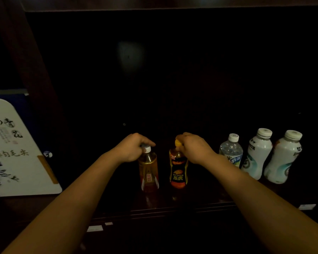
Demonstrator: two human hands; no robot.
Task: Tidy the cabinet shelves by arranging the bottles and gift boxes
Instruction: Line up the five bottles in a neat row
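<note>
On the dark cabinet shelf (pixel 173 208) stand two bottles side by side. My left hand (pixel 132 148) grips the white cap of an amber tea bottle (pixel 148 173). My right hand (pixel 195 147) grips the yellow cap of a black and orange energy-drink bottle (pixel 178 171). Both bottles stand upright, a small gap between them. To the right stand a clear water bottle (pixel 230 151) and two white milk-drink bottles (pixel 257 154) (pixel 285 158). A white gift box (pixel 17 149) with ink calligraphy and blue flowers sits at the left.
The shelf's interior behind the bottles is dark and deep. A wooden upright (pixel 35 70) separates the gift box's compartment from this one. The shelf's front edge (pixel 154 213) runs under my forearms, with small white labels (pixel 95 228) on it.
</note>
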